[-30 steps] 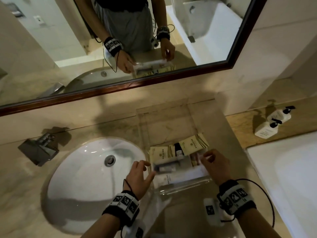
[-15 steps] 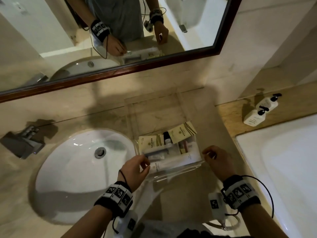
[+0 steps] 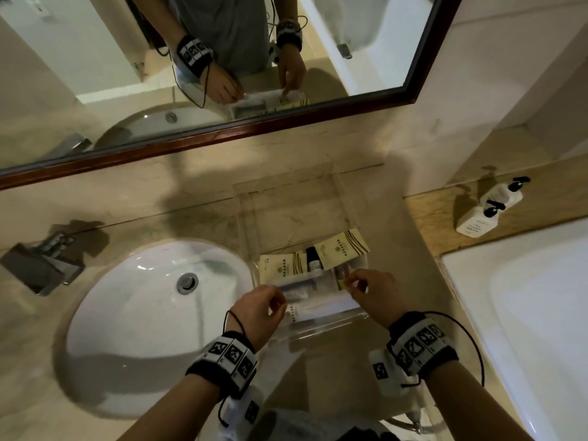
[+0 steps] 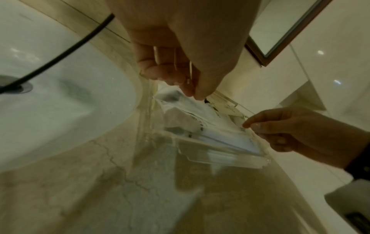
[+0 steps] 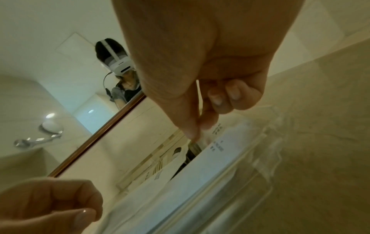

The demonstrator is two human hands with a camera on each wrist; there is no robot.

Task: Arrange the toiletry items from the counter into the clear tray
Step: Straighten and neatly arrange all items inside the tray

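Observation:
The clear tray [image 3: 296,214] lies on the counter to the right of the sink. Its near half holds two cream sachets [image 3: 342,246], a small black-capped bottle [image 3: 314,261] and long white packets [image 3: 321,308]. My left hand [image 3: 280,302] is at the tray's near left, with its curled fingertips and thumb meeting on the left end of a white packet [image 4: 180,110]. My right hand [image 3: 350,283] reaches in from the right, and thumb and forefinger pinch the right end of a packet [image 5: 216,152]. The far half of the tray is bare.
The white sink [image 3: 152,313] and a chrome tap [image 3: 44,265] are on the left. Two white pump bottles [image 3: 490,205] stand on a ledge at the right, above the bathtub [image 3: 525,313]. A framed mirror [image 3: 222,58] hangs on the wall behind.
Both hands have drawn in from the tray's sides over the items. The right hand now pinches a packet end, and the left fingers have curled closed.

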